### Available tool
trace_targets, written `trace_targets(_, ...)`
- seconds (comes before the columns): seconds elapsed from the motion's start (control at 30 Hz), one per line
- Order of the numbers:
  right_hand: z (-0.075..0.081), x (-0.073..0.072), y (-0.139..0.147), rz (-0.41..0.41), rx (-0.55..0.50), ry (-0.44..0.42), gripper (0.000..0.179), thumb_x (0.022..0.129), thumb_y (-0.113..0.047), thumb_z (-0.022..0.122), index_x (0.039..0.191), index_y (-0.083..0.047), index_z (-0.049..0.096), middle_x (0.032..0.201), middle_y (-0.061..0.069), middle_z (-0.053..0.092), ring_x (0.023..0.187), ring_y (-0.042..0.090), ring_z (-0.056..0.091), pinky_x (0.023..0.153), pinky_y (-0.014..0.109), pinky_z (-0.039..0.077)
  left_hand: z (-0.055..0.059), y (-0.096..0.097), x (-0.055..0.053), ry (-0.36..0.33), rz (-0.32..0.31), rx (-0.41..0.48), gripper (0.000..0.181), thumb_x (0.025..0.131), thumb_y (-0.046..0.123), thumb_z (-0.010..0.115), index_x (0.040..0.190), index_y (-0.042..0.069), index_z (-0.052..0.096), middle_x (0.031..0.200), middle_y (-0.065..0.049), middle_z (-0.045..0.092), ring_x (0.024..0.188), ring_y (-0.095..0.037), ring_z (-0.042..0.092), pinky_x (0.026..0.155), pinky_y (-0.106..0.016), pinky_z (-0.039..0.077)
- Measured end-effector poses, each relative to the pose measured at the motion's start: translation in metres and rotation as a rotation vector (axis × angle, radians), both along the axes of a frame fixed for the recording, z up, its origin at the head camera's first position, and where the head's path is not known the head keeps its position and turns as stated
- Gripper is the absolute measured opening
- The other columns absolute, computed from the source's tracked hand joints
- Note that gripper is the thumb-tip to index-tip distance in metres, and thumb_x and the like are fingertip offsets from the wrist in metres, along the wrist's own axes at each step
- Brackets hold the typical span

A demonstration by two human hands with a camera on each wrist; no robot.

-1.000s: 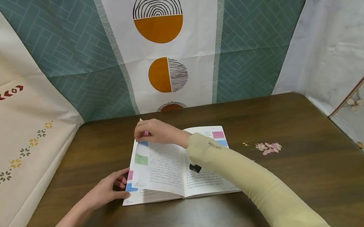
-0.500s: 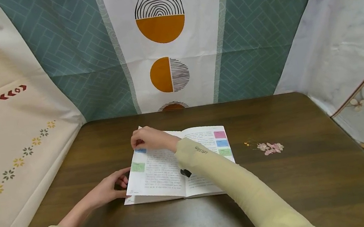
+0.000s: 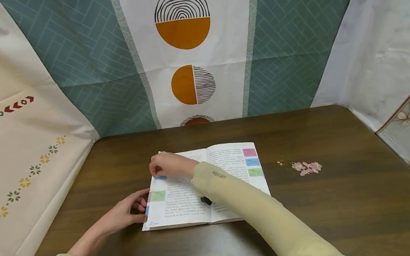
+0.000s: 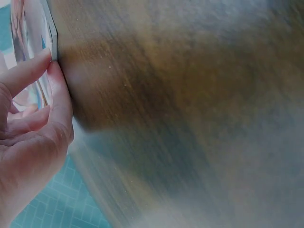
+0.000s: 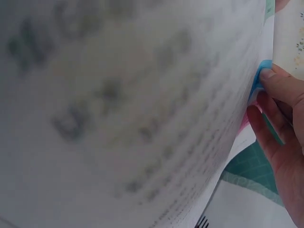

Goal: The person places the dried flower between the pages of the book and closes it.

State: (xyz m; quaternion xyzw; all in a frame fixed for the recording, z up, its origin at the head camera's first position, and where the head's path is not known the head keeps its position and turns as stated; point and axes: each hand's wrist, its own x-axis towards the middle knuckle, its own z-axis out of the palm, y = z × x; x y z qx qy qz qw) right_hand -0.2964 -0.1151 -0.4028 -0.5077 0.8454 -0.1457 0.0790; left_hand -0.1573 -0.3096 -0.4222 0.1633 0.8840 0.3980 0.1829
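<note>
An open book (image 3: 229,163) lies flat on the dark wooden table, with pink, blue and green colored boxes at the outer margins of its printed pages. At its left edge my left hand (image 3: 124,210) grips the book, thumb on top at the lower corner, as the left wrist view shows at the book's edge (image 4: 53,42). My right hand (image 3: 172,165) reaches across the book and pinches the upper outer edge of the left page (image 3: 183,198). In the right wrist view the thumb presses the blue box (image 5: 259,80) on that page (image 5: 142,95).
Pink flowers (image 3: 306,167) lie or are printed on the wooden table (image 3: 354,195), right of the book. A patterned cloth (image 3: 191,52) hangs behind the table. Pale cloths stand at the left (image 3: 28,142) and right (image 3: 386,56).
The page pinched in my right hand has come down onto the left side of the book. That hand moved a little down. The left hand has stayed at the book's left edge.
</note>
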Motion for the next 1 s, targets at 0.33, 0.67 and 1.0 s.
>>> trace_targets(0.33,-0.0098,0.001,-0.0058,-0.019,0.085,0.033,0.011,0.097,-0.017,0.063,0.099,-0.019,0.074,0.102,-0.004,0.062,0.088,0.008,0.052,0.078,0.016,0.042,-0.0002,0.0001,0.0004,-0.011,-0.002,-0.019,0.079,0.085,0.012,0.075,0.147,-0.01,0.031,0.108,-0.011,0.052,0.098,-0.02,0.051,0.08,-0.02,0.046)
trace_targets(0.67,-0.0049,0.0054,-0.0076,-0.03,0.107,0.092,0.01,0.097,-0.02,0.064,0.092,-0.021,0.073,0.1,-0.004,0.061,0.09,0.01,0.049,0.086,0.02,0.039,0.002,0.0035,0.002,0.044,0.044,-0.08,0.078,0.086,0.021,0.076,0.146,-0.008,0.036,0.104,-0.008,0.055,0.091,-0.013,0.052,0.076,-0.02,0.044)
trace_targets(1.0,-0.0022,0.0066,-0.0085,-0.065,0.105,0.062,0.01,0.096,-0.018,0.065,0.095,-0.021,0.075,0.102,-0.004,0.063,0.092,0.009,0.053,0.083,0.018,0.044,-0.0009,0.0073,0.0039,0.081,0.077,-0.118,0.084,0.08,0.025,0.082,0.145,-0.007,0.039,0.101,-0.006,0.054,0.09,-0.015,0.051,0.073,-0.02,0.044)
